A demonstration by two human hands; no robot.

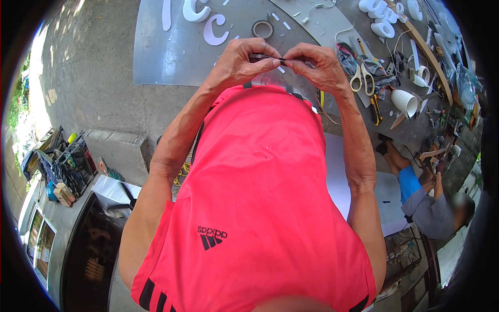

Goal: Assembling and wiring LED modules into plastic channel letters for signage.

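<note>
Both of my hands meet above the near edge of the grey metal sheet [171, 57]. My left hand [243, 61] is closed, thumb and fingers pinching a thin dark strip-like piece [282, 60]. The tips of my right hand [321, 66] pinch the other end of that piece. Its exact kind is too small to make out, and part of it is hidden in my left fingers. Just beyond my hands lies a roll of dark tape [262, 29]. White cut-out letter shapes [215, 30] rest on the sheet farther left, with small white scraps around.
To the right are scissors [362, 79], a yellow-black utility knife [376, 109], a white ribbed cup-like thing [404, 103], white rolls [382, 26] and a long wooden strip [423, 49]. Another person [434, 208] sits at lower right. A concrete block [117, 151] stands at left.
</note>
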